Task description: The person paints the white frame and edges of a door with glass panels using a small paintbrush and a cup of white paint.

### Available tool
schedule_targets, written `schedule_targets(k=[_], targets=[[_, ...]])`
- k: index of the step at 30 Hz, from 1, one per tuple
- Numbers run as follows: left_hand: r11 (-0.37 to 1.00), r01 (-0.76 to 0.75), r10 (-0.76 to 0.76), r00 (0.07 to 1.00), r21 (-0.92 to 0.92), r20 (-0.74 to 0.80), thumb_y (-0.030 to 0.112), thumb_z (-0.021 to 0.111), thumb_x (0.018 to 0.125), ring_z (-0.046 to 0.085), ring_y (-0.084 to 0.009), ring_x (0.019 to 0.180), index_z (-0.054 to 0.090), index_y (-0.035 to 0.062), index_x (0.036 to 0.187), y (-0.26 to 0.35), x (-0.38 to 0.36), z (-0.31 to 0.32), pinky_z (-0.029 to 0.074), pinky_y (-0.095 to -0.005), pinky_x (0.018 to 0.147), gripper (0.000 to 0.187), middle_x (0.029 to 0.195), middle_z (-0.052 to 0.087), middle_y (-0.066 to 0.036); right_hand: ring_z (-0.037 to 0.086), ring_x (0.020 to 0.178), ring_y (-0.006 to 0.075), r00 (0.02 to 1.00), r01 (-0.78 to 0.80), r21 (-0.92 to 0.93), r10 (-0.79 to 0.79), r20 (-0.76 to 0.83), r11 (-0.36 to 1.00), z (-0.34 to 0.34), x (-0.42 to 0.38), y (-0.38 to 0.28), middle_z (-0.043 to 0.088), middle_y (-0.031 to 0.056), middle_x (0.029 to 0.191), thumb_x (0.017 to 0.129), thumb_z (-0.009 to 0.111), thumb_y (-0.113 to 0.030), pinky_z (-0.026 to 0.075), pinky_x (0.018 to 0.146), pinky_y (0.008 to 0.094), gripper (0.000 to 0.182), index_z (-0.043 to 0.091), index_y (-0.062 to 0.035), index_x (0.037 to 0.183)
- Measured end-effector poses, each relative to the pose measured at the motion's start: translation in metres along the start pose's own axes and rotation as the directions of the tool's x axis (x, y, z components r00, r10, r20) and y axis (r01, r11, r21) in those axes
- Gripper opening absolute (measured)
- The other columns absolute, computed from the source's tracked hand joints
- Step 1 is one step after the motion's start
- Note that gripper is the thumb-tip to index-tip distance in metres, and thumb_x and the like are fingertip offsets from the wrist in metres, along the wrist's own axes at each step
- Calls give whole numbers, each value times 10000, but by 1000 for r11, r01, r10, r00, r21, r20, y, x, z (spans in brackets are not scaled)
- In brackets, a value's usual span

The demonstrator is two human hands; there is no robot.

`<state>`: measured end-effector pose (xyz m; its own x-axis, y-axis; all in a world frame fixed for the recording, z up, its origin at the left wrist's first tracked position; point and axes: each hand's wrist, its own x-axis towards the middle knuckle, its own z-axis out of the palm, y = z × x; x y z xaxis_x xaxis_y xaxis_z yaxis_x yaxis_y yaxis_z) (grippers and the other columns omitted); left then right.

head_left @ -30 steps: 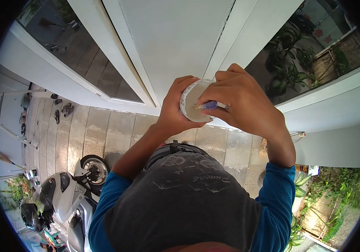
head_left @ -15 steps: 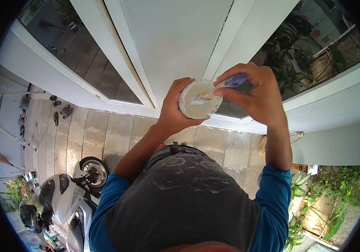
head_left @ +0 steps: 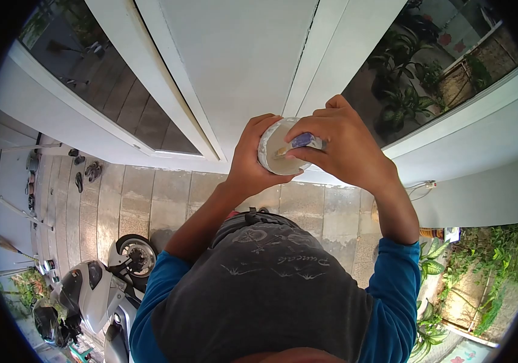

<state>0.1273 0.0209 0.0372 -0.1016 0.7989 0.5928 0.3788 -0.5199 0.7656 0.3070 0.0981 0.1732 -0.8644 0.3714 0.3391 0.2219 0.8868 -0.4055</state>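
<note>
My left hand (head_left: 251, 151) is wrapped round the side of a round, pale paint tub (head_left: 265, 148) and holds it up in front of the door. Whitish paint lies inside, and the tub's rim is smeared with it. Over the right side of the tub, my right hand (head_left: 337, 142) grips a paintbrush (head_left: 303, 141) by its purple-and-white handle. The brush slants down to the left, its bristles inside the tub at the paint. My right palm hides part of the tub's rim.
A white door panel (head_left: 234, 54) stands straight ahead between dark glass panes. At the lower left is a parked motorcycle (head_left: 89, 290). Sandals (head_left: 92, 172) lie on the paved floor (head_left: 168, 187). Green plants (head_left: 488, 272) grow at the lower right.
My right hand has moved down and left, turning the brush handle lower over the tub. The bristles have shifted lower inside it. My left hand holds the tub in nearly the same place.
</note>
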Motion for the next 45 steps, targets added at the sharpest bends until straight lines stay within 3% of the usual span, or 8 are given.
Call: schedule_targets(k=[8, 10, 13, 17, 22, 35, 42, 45], targets=[[1000, 10, -10, 1000, -18, 3, 179, 992, 577, 557, -275, 1260, 468, 70, 1424, -5, -5, -1, 475, -415, 1055, 1002, 1354, 517, -126, 537, 596, 189, 986, -57, 105, 73, -153, 993, -13, -5, -5, 719, 54, 747, 785, 877, -194, 410, 736, 328, 203, 759, -95, 917], [999, 34, -34, 999, -25, -6, 175, 990, 581, 559, -267, 1258, 470, 68, 1421, -6, -7, -1, 475, -409, 1056, 993, 1350, 522, -121, 487, 558, 145, 938, -217, 234, 268, -218, 948, -14, -9, -4, 707, 33, 733, 773, 895, -204, 387, 611, 295, 241, 761, -89, 936], [993, 80, -82, 997, -82, -17, 164, 985, 592, 564, -246, 1251, 475, 63, 1413, -10, -8, 0, 473, -396, 1057, 972, 1334, 540, -108, 442, 540, 108, 921, -249, 270, 314, -229, 930, -10, -13, -3, 690, 21, 719, 780, 896, -215, 355, 543, 278, 243, 762, -79, 931], [986, 103, -108, 994, -127, -26, 136, 970, 614, 576, -212, 1227, 477, 55, 1404, -17, -9, 2, 470, -379, 1052, 935, 1301, 571, -86, 469, 534, 122, 905, -261, 221, 318, -283, 940, 1, -17, 0, 689, 23, 718, 793, 889, -220, 394, 604, 287, 229, 758, -77, 913], [986, 55, -59, 998, -158, -22, 116, 953, 630, 584, -204, 1207, 476, 53, 1403, -21, -9, 4, 472, -380, 1039, 911, 1287, 588, -84, 578, 600, 158, 915, -84, 134, 130, -383, 987, 7, -17, 1, 690, 5, 745, 808, 871, -216, 422, 785, 313, 201, 735, -102, 904], [954, 128, -124, 992, -270, 30, 141, 960, 655, 607, -221, 1169, 473, 51, 1364, -24, -3, 13, 502, -377, 1004, 865, 1260, 594, -105, 624, 694, 181, 933, -57, 77, 81, -352, 995, 21, -22, 8, 708, 35, 811, 833, 859, -234, 407, 844, 345, 224, 738, -89, 954], [994, 58, -54, 998, -95, 44, 173, 967, 651, 601, -239, 1179, 484, 51, 1367, -28, -4, 17, 501, -389, 1004, 872, 1279, 567, -120, 650, 754, 196, 923, -18, 61, 41, -384, 998, 20, -24, 15, 727, 49, 838, 820, 870, -236, 410, 860, 366, 235, 740, -81, 939], [985, 83, -76, 996, -151, 54, 186, 968, 652, 596, -245, 1187, 492, 44, 1364, -27, -3, 19, 496, -394, 1004, 868, 1286, 557, -122, 658, 763, 196, 921, -9, 31, 20, -389, 999, 22, -27, 17, 730, 48, 839, 821, 865, -222, 408, 863, 362, 223, 736, -80, 934]])
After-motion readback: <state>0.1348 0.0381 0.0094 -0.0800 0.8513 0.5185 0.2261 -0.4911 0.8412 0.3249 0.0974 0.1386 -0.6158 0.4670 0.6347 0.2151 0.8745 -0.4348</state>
